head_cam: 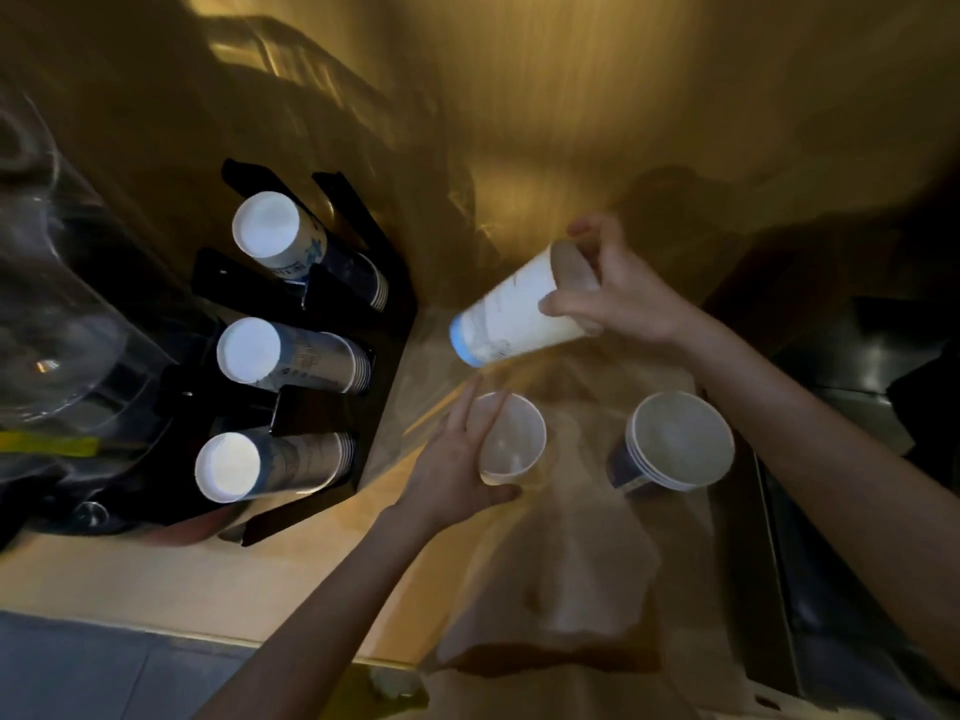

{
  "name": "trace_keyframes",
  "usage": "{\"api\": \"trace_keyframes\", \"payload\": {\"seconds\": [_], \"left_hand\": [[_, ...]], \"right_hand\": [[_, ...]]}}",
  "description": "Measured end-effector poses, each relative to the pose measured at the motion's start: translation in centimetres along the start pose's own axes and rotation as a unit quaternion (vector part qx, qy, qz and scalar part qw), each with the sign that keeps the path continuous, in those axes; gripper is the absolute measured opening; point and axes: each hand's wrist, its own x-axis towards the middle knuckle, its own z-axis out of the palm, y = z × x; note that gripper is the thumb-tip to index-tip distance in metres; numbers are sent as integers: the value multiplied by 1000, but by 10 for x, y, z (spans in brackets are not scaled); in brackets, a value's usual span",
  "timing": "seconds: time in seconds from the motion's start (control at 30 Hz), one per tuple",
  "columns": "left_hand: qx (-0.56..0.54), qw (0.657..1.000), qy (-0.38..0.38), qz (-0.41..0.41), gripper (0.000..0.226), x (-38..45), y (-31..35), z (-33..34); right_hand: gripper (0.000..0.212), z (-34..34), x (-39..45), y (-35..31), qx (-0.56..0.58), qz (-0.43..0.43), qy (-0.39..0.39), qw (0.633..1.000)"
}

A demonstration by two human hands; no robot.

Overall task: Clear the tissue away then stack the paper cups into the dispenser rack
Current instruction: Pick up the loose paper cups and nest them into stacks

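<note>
Paper cups crowd a dim, amber-lit counter (156, 579) as a person works with both bare hands. The right hand (618, 298) grips a stack of white cups (514, 317) near its open mouth, thumb on the near side and fingers curled over the rim, holding it tilted in the air with its blue-edged base pointing toward the black dispenser rack (363, 283) at left. The left hand (457, 470) wraps around a single upright cup (511, 439) standing on the counter just below the tilted stack, thumb under its near wall and fingers spread along its far side. To the right, well apart from the rack, a short nested stack of dark-printed cups (675, 441) stands mouth up, untouched. The rack holds three rows of cups lying with their white bases toward the camera: an upper row (270, 231), a middle row (254, 350) and a lower row (234, 467). A clear plastic container (57, 324) sits blurred at the far left edge. Motion blur softens much of the scene; no tissue can be made out with certainty.
</note>
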Motion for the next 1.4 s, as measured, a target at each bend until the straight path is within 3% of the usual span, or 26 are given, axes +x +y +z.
{"api": "trace_keyframes", "payload": {"seconds": [0.13, 0.3, 0.63, 0.87, 1.17, 1.27, 1.4], "left_hand": [[-140, 986, 31, -83, 122, -4, -6, 1], [-229, 967, 80, -79, 94, -9, -9, 6], [-193, 969, 87, -124, 91, -11, -11, 5], [-189, 970, 88, -127, 90, -10, -11, 7], [-178, 973, 79, -124, 88, -10, -8, 2], [-171, 975, 69, -123, 88, -9, -6, -2], [-176, 974, 74, -121, 87, -12, -4, -16]], "right_hand": [[81, -3, -31, -19, -59, -51, 27, 997], [79, 13, -55, -33, -138, -102, -27, 985], [88, 95, -59, 15, -238, -103, -124, 958], [93, 117, -50, 36, -228, -51, -139, 962], [92, 111, -52, 42, -228, -73, -130, 962], [76, 105, -49, 41, -176, -29, -123, 976], [39, 99, -51, 40, -23, 67, -11, 997]]}}
